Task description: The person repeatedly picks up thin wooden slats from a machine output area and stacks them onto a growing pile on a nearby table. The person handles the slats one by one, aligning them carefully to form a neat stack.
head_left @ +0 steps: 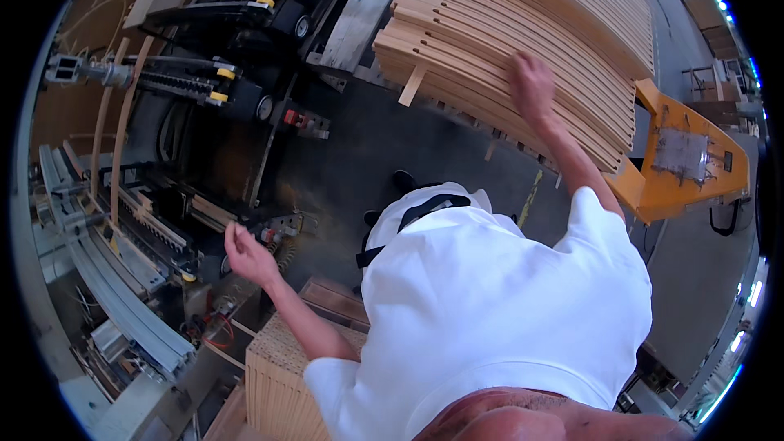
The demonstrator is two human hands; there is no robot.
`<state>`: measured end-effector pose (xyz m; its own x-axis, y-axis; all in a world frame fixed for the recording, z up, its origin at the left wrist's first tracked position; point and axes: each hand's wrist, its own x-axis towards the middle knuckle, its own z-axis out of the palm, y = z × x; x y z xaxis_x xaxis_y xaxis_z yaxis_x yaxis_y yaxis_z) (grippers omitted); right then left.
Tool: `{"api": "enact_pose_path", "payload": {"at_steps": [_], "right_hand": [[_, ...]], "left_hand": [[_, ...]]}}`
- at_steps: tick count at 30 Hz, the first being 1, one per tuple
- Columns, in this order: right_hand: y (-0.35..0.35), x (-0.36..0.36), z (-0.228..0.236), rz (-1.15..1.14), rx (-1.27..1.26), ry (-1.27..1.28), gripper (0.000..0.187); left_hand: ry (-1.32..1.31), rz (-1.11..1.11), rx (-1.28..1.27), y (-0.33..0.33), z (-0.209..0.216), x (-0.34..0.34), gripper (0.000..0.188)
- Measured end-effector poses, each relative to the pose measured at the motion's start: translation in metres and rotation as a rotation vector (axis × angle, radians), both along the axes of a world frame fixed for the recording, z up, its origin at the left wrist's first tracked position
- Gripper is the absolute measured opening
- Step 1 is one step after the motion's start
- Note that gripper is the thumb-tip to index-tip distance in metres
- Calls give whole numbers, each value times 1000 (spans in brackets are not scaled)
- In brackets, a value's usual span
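My right hand [532, 88] is over a large stack of light wooden slats [457, 33] with grooved edges and notched ends. Its fingers are bent down toward the slats, and what they grip, if anything, is hidden. Out to the left, my left hand [251, 256] has its thumb and fingertips pinched together beside the dark machine. Close to those fingertips lies a wooden strip [211, 212] in the machine; whether they touch it I cannot tell. One loose wood piece [414, 84] juts from the near side of the stack.
Machine arms with yellow rollers [265, 2] stand at the upper left, above a curved metal rail [122, 294]. A yellow pallet jack [694, 155] is right of the stack. Behind my left arm stands another wood stack [282, 376]. Dark floor [343, 147] lies between machine and slats.
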<state>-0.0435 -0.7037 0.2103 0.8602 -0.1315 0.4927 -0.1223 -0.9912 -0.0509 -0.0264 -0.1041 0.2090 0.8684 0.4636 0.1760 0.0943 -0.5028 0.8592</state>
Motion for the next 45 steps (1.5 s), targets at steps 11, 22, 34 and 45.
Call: {"api": "enact_pose_path", "payload": {"at_steps": [11,22,34,45], "right_hand": [[-21,-29,-8,-62,-74,21,17],[-9,-20,0,-351,-239,359,19],[228,188,146,267,203,108,38],[536,465,90,1131,154,335,53]], "left_hand": [[-7,-139,161,37,-23,196,24],[107,130,709,249,14,397,38],[342,-25,987,321,18,475,39],[360,-409,245,130,42,228,33]]}}
